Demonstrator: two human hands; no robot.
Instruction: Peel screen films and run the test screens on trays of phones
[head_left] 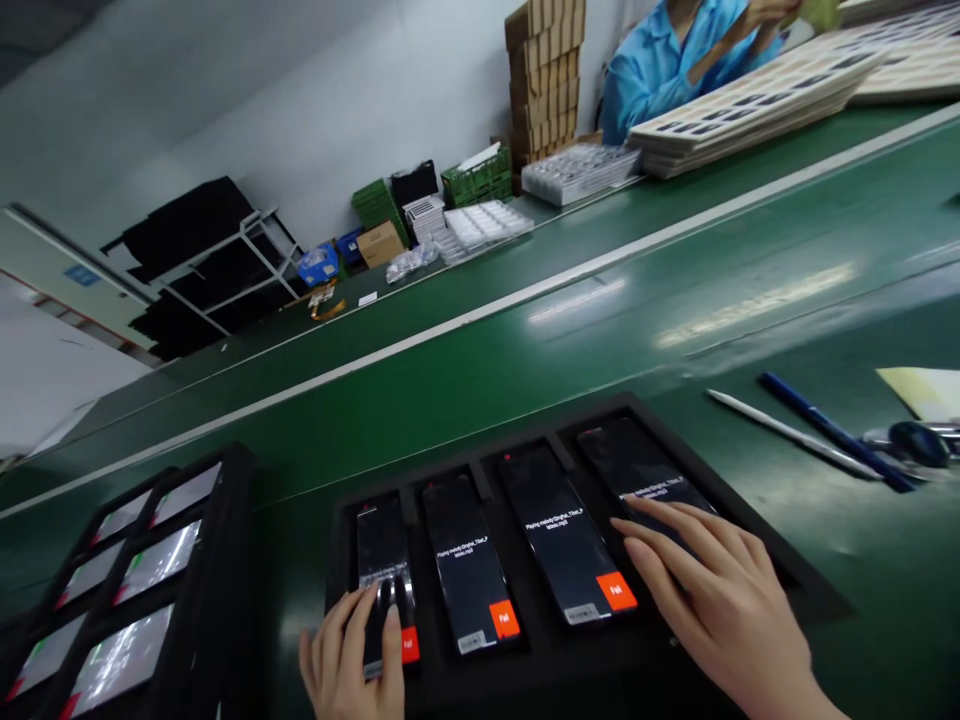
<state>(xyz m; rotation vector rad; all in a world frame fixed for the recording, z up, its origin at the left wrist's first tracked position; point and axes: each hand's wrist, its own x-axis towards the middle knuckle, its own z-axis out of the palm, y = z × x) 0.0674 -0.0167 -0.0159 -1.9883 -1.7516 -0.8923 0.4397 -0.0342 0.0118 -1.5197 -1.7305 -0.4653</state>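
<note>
Four phones lie side by side in a black tray (491, 480) on the green bench. My left hand (351, 655) rests its spread fingertips on the lower part of the leftmost phone (384, 530). Over the rightmost phone (626, 455) lies my right hand (720, 590), fingers extended, covering its lower end. Between the hands are the second phone (459, 545) and the third phone (559, 525), untouched. Their dark screens show white "Playing melody" text and an orange "Fail" box. The leftmost phone's orange box also shows; the rightmost's lower corner is hidden.
Another black tray (236, 500) with several pale-faced items stands at the left. A white pen (787, 430) and a blue pen (832, 430) lie at the right. Across the bench, a person in blue (652, 75) is behind stacked panels (750, 105).
</note>
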